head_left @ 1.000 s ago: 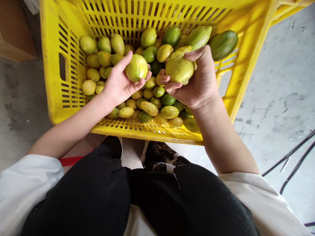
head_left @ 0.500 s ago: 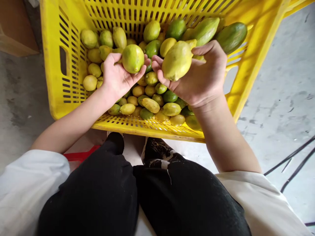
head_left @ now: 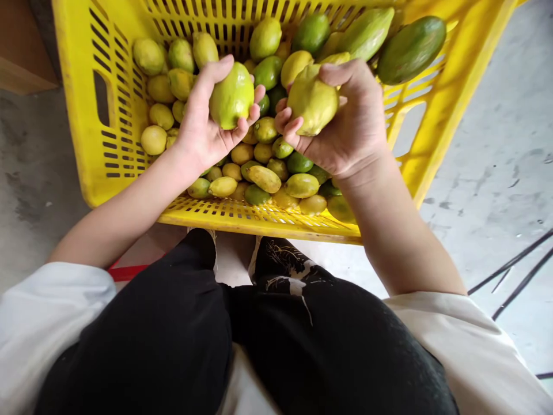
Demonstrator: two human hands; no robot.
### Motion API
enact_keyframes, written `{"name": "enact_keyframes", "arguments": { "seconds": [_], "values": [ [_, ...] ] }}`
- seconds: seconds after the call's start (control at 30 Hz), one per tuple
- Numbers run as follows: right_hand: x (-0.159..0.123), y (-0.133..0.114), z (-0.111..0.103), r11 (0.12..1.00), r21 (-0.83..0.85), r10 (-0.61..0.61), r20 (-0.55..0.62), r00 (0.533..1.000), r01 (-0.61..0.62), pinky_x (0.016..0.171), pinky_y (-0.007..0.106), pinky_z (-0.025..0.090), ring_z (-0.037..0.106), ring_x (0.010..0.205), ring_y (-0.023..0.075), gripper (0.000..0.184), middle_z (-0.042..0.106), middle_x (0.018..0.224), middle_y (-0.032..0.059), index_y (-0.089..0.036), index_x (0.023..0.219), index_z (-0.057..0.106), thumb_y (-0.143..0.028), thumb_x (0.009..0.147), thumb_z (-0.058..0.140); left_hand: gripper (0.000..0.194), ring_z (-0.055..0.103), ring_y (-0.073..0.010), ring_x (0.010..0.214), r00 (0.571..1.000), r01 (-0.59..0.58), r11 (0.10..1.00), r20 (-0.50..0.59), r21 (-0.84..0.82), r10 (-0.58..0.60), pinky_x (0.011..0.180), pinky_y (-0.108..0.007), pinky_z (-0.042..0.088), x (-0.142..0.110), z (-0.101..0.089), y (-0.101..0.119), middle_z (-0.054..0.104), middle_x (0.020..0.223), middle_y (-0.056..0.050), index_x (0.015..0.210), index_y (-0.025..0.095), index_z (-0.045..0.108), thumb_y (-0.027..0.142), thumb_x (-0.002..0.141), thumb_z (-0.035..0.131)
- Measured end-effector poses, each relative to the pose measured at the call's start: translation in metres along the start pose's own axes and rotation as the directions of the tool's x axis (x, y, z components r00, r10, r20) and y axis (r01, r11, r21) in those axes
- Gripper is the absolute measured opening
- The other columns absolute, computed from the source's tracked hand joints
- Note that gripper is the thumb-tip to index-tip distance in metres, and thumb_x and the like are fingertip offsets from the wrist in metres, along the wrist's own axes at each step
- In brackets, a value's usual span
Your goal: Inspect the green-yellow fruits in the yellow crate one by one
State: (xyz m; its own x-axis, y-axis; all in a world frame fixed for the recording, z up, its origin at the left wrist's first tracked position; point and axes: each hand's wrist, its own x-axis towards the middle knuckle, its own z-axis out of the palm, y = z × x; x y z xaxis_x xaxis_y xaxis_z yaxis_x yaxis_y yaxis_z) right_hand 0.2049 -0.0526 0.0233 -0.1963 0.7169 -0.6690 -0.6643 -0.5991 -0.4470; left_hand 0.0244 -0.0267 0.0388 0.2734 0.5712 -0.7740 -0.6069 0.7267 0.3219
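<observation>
My left hand (head_left: 196,129), holding 1 green fruit (head_left: 232,97); my right hand (head_left: 356,129), holding 1 yellow fruit (head_left: 313,102). Held: 2; other fruits (head_left: 264,178) lie in yellow crate (head_left: 72,86).

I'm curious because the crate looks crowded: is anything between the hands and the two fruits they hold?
Nothing visible. The left hand holds a green fruit directly, and the right hand holds a yellow one. The other fruits lie beyond them in the crate.

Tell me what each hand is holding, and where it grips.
Left hand: a greenish lemon-like fruit, by its sides and underside. Right hand: a yellower, bumpier fruit, also by its sides and underside.
</observation>
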Motion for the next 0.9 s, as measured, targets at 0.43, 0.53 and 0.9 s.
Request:
{"name": "enact_keyframes", "arguments": {
  "seconds": [0.43,0.53,0.9],
  "values": [
    [-0.001,0.005,-0.007,0.975,-0.025,-0.210,0.224,0.952,0.221,0.091,0.022,0.068,0.073,0.096,0.0157,0.037,0.077,0.093,0.0052,-0.013,0.096,0.070,-0.034,0.070,0.055,0.055,0.074,-0.0239,0.096,0.991,0.050,0.999,0.127,-0.017,-0.047,0.069,-0.029,0.068,0.011,-0.012,-0.001,0.073,0.095,-0.009,0.163,0.017,0.052,0.041,0.117,0.034],
    [-0.003,0.004,-0.001,0.977,-0.041,-0.202,0.162,0.966,0.211,0.092,0.026,0.070,0.076,0.094,0.0156,0.036,0.077,0.091,0.0064,-0.010,0.102,0.070,-0.032,0.083,0.049,0.055,0.072,-0.0259,0.108,0.990,0.063,0.998,0.130,-0.012,-0.061,0.072,-0.026,0.067,0.012,-0.010,-0.003,0.072,0.095,-0.010,0.159,0.018,0.055,0.049,0.115,0.043],
    [-0.007,0.002,0.000,0.991,-0.023,-0.127,0.126,0.984,0.131,0.056,0.008,0.060,0.069,0.074,0.0082,0.034,0.067,0.084,-0.0018,-0.020,0.102,0.060,-0.029,0.070,0.065,0.046,0.077,-0.0216,0.088,0.990,-0.038,0.990,0.142,0.139,0.018,0.044,-0.017,0.045,0.006,-0.007,-0.011,0.071,0.085,-0.007,0.156,0.030,0.061,0.037,0.113,0.048]
  ]
}}
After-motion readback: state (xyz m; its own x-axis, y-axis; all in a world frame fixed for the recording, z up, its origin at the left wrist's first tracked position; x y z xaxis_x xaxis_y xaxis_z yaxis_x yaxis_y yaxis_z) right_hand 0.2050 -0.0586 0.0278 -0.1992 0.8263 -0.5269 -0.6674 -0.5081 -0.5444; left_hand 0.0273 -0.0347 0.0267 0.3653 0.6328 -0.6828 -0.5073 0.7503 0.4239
